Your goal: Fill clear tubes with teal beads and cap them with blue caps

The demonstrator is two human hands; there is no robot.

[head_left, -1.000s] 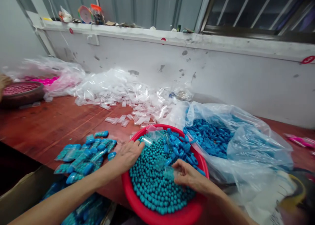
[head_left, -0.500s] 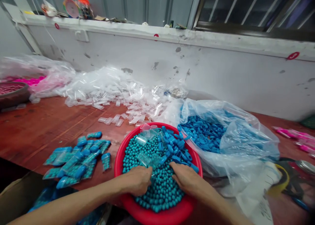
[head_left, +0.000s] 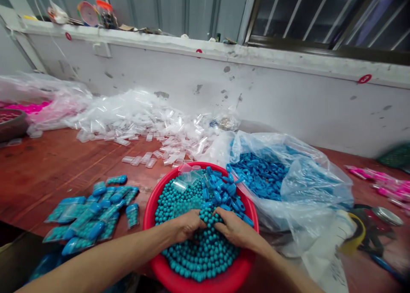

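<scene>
A red basin (head_left: 149,212) holds teal beads (head_left: 198,263), with blue caps (head_left: 224,188) heaped at its back right and clear cases (head_left: 180,185) lying on the beads. Both hands are in the basin, close together near its middle. My left hand (head_left: 189,225) has curled fingers partly sunk among the beads; what they hold is hidden. My right hand (head_left: 232,227) faces it, fingers bent against a small mound of beads between the hands. Whether it grips anything cannot be made out.
Filled teal packets (head_left: 92,216) lie left of the basin. Clear empty cases (head_left: 134,118) are heaped behind it. A plastic bag of blue caps (head_left: 262,173) sits at right, near pink packets (head_left: 387,184) and a yellow tape roll (head_left: 357,235).
Both hands have moved inward and slightly up in the basin, with beads now mounded between them. The whole view has shifted a little.
</scene>
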